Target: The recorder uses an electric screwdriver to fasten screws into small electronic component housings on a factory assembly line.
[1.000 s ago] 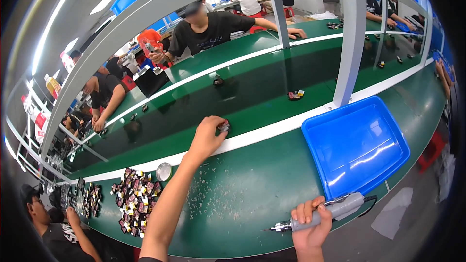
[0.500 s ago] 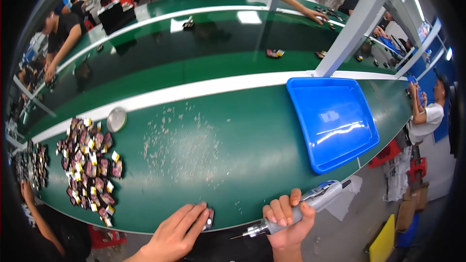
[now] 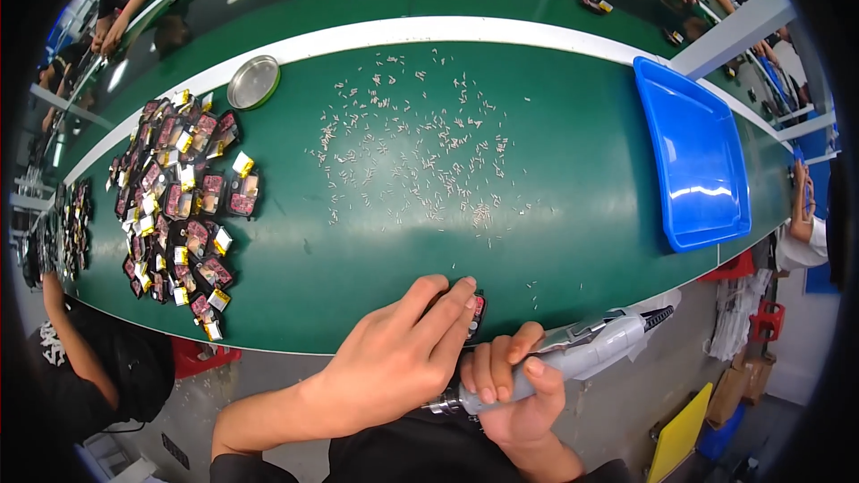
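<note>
Head view: we record a smooth green worktop (image 3: 573, 170), pale thin slivers (image 3: 481, 215) strewn across its middle. The small boxy black-and-red module (image 3: 479, 309) lies at the near edge, touched by fingertips (image 3: 467, 285) of our left hand (image 3: 389, 358); whether they grip it, we cannot tell. Our right hand (image 3: 517, 386), just beside the module, is wrapped around a grey cylindrical power screwdriver (image 3: 595, 351) with shiny metal nose (image 3: 443, 405)

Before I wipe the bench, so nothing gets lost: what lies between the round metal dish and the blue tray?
Scattered tiny pale pieces lie on the green tabletop there, as the head view shows.
</note>
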A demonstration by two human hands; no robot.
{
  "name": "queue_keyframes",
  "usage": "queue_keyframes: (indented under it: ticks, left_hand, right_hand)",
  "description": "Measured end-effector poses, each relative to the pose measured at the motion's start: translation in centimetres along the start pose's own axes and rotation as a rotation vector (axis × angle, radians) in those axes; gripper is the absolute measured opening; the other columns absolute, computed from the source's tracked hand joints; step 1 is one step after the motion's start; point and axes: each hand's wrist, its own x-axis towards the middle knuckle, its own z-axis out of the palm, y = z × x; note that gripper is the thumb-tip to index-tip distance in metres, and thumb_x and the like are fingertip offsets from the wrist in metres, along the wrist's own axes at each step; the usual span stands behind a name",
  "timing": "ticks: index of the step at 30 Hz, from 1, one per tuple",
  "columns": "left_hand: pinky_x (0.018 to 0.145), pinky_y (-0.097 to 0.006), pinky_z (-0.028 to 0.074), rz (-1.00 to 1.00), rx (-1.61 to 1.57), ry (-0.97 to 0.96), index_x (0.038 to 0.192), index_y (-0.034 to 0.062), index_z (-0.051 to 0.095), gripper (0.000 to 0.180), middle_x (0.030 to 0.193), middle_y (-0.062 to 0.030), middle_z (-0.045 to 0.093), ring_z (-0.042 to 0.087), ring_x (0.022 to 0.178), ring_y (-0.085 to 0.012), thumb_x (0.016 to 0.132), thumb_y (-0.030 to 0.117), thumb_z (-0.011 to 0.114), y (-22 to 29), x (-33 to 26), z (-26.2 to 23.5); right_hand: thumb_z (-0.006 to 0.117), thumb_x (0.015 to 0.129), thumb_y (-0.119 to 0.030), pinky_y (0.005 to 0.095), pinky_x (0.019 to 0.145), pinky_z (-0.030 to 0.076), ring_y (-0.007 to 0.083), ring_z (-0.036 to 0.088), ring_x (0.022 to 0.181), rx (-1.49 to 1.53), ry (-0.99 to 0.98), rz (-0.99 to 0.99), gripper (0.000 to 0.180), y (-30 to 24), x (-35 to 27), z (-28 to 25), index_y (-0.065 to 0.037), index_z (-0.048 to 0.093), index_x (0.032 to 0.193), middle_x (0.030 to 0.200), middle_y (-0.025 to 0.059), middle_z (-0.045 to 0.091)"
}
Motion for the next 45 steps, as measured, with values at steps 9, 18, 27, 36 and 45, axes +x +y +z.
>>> queue_keyframes:
  ticks: [9, 18, 27, 36, 45]
  left_hand:
    - [0.06, -0.03, 0.055, 0.188, 0.273, 0.041, 0.09, -0.0125, 0.065, 0.034, 0.103, -0.0238, 0.063, 0.062, 0.083, -0.0289, 0.062, 0.007, 0.062, -0.4, 0.0, 0.4]
    - [0.065, -0.032, 0.056, 0.122, 0.307, -0.04, 0.088, -0.014, 0.064, 0.033, 0.102, -0.0263, 0.063, 0.063, 0.088, -0.0316, 0.062, 0.007, 0.063, 0.3, -0.2, -0.5]
    - [0.079, -0.034, 0.055, 0.091, 0.236, -0.117, 0.092, -0.0156, 0.065, 0.035, 0.11, -0.0287, 0.062, 0.062, 0.097, -0.0344, 0.063, 0.004, 0.067, 0.7, -0.7, -0.1]
    - [0.081, -0.029, 0.055, 0.044, 0.298, -0.083, 0.087, -0.0112, 0.068, 0.021, 0.105, -0.0219, 0.067, 0.065, 0.095, -0.0299, 0.071, 0.001, 0.063, 0.9, 0.0, -0.2]
    - [0.078, -0.027, 0.054, 0.041, 0.292, -0.009, 0.083, -0.0101, 0.069, 0.02, 0.099, -0.0195, 0.069, 0.065, 0.094, -0.0269, 0.068, 0.002, 0.063, 0.2, 0.0, 0.3]
  right_hand:
    - [0.05, 0.091, -0.019, 0.0345, 0.063, 0.042, 0.0203, 0.048, 0.061, -0.061, 0.054, -0.015, 0.015, 1.2, 0.0, 0.1, -0.005, 0.048, 0.096, 0.063, 0.0066, 0.046]
    - [0.051, 0.089, -0.022, 0.0342, 0.053, 0.043, 0.0196, 0.049, 0.051, -0.065, 0.024, 0.035, 0.018, -0.1, 0.2, 0.2, -0.006, 0.048, 0.096, 0.057, 0.0061, 0.046]
    - [0.056, 0.094, -0.027, 0.0302, 0.044, 0.04, 0.0177, 0.049, 0.042, -0.311, -0.281, -0.333, 0.023, -9.0, 5.0, 2.7, -0.006, 0.045, 0.093, 0.053, 0.0041, 0.05]
    - [0.047, 0.096, -0.023, 0.0227, 0.042, 0.039, 0.009, 0.045, 0.034, -0.425, -0.317, -0.39, 0.018, -7.0, 8.4, 2.8, -0.008, 0.041, 0.088, 0.044, -0.0008, 0.047]
    - [0.057, 0.093, -0.028, 0.0278, 0.043, 0.041, 0.0149, 0.048, 0.041, -0.402, -0.292, -0.273, 0.025, -6.7, 8.3, 2.3, -0.008, 0.044, 0.088, 0.053, 0.0032, 0.05]
